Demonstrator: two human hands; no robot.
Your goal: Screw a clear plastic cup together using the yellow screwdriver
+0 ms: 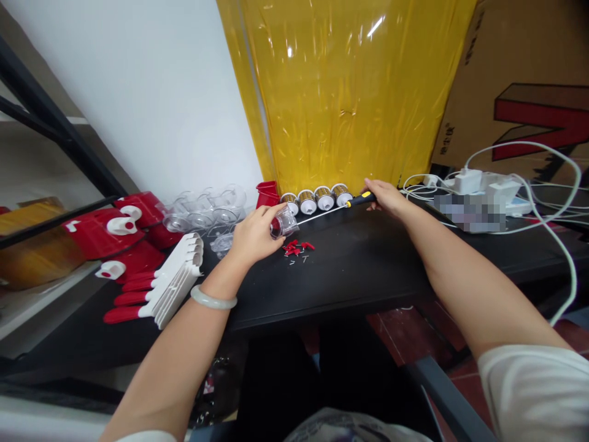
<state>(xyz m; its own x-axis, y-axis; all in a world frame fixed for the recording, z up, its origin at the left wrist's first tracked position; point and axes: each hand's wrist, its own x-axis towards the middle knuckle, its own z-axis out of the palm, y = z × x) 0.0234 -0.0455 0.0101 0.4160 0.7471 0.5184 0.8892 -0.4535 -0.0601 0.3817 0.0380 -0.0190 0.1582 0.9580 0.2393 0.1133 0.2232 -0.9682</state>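
Note:
My left hand point(252, 236) is closed around a small clear plastic cup piece point(285, 222) with a red inner part, held just above the black table point(359, 270). Right below it lie several tiny red bits point(297, 248). My right hand point(385, 195) rests on the yellow-and-black handle of a screwdriver point(361, 199), fingers curled over it; its thin metal shaft points left toward the clear piece. Several finished round pieces with gold insides point(316, 197) stand in a row behind the screwdriver.
Clear cup parts point(207, 212), red housings point(115, 230) and white ribbed parts point(177, 276) crowd the table's left. A red cup point(267, 193) stands by a yellow plastic sheet point(345, 92). White chargers and cables point(488, 184) lie at right before a cardboard box point(529, 80).

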